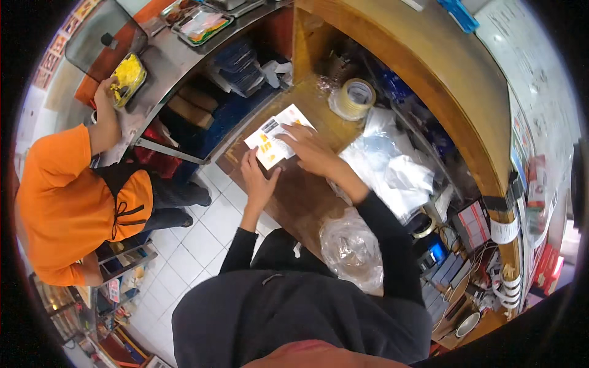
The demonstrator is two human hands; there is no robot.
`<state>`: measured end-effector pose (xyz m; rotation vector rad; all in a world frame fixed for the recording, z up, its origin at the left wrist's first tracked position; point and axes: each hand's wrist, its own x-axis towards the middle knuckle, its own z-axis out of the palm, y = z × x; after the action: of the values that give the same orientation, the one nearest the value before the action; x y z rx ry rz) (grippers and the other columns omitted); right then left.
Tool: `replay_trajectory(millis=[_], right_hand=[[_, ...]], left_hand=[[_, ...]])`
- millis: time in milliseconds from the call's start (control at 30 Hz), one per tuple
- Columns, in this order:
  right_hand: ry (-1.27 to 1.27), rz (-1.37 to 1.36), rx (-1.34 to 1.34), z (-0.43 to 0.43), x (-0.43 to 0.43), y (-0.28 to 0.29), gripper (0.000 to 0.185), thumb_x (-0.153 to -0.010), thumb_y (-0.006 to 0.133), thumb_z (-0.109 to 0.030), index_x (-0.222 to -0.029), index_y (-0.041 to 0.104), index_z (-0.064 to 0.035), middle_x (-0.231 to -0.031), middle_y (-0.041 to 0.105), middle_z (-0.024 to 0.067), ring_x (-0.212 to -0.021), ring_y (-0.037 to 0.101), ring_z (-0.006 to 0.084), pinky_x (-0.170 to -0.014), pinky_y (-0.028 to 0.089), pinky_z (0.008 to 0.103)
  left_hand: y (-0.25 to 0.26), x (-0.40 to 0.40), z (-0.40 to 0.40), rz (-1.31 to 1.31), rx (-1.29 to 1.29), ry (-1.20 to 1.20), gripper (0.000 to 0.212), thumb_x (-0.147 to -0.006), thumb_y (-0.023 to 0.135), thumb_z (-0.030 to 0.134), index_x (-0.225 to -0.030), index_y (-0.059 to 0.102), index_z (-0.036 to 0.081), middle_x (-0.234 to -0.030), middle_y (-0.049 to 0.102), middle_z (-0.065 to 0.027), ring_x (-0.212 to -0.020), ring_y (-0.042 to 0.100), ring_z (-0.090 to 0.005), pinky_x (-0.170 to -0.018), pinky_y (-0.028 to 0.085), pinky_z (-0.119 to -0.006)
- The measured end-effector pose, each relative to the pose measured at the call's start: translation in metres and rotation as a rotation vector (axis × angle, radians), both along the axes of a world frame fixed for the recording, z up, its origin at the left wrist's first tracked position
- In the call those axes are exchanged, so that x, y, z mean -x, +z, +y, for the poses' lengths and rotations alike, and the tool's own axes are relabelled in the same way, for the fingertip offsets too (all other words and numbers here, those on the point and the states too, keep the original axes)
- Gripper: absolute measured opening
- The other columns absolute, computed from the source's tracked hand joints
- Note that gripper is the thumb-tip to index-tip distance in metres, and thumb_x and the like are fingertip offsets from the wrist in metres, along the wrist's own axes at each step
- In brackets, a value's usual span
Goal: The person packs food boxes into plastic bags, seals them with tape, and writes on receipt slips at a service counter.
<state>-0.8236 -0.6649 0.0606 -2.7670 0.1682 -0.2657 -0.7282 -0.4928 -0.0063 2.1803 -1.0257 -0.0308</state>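
White printed cards or sheets of paper with orange and dark markings lie partly overlapped on a brown wooden counter. My left hand is at their near edge, its thumb and fingers spread apart; whether it pinches the paper cannot be told. Over the right part of the paper reaches my right hand, with extended fingers touching the surface. Beyond it, rolls of clear tape stand on the counter beside a heap of clear and whitish plastic bags.
A round bundle of clear plastic lies near my right forearm. At the left, a co-worker in orange reaches to a metal tray of yellow food on a steel counter. A curved wooden ledge borders the right side.
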Motion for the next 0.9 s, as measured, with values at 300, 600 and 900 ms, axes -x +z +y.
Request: replay_trajectory(millis=[300, 600, 900], right_hand=[[0.145, 0.191, -0.083, -0.024, -0.083, -0.035, 0.128, -0.041, 0.089, -0.029, -0.145, 0.019, -0.0076, -0.127, 0.041, 0.0244, -0.119, 0.040, 0.0401, -0.101, 0.032, 0.0469], [-0.265, 0.162, -0.337, 0.018, 0.120, 0.127, 0.118, -0.048, 0.081, -0.024, -0.144, 0.016, -0.0031, -0.118, 0.041, 0.0263, -0.109, 0.041, 0.0411, -0.097, 0.033, 0.0469], [-0.916, -0.115, -0.373, 0.155, 0.267, -0.011, 0.125, -0.047, 0.084, -0.024, -0.146, 0.010, -0.0051, -0.130, 0.031, 0.0257, -0.120, 0.033, 0.0424, -0.105, 0.028, 0.0495]], left_hand=[[-0.031, -0.049, 0.031, 0.682, 0.330, -0.067, 0.063, -0.085, 0.060, 0.003, -0.140, 0.028, 0.006, -0.118, 0.050, -0.0137, -0.100, 0.056, -0.0216, -0.090, 0.045, -0.033], [-0.080, 0.017, 0.005, 0.824, 0.077, -0.550, 0.041, -0.087, 0.060, 0.018, -0.121, 0.048, -0.002, -0.110, 0.061, -0.0156, -0.099, 0.060, -0.0250, -0.084, 0.046, -0.033], [-0.052, 0.144, -0.065, 0.780, -0.358, -1.070, 0.036, -0.081, 0.065, 0.031, -0.101, 0.058, 0.002, -0.086, 0.065, -0.0206, -0.083, 0.063, -0.0350, -0.072, 0.049, -0.039]])
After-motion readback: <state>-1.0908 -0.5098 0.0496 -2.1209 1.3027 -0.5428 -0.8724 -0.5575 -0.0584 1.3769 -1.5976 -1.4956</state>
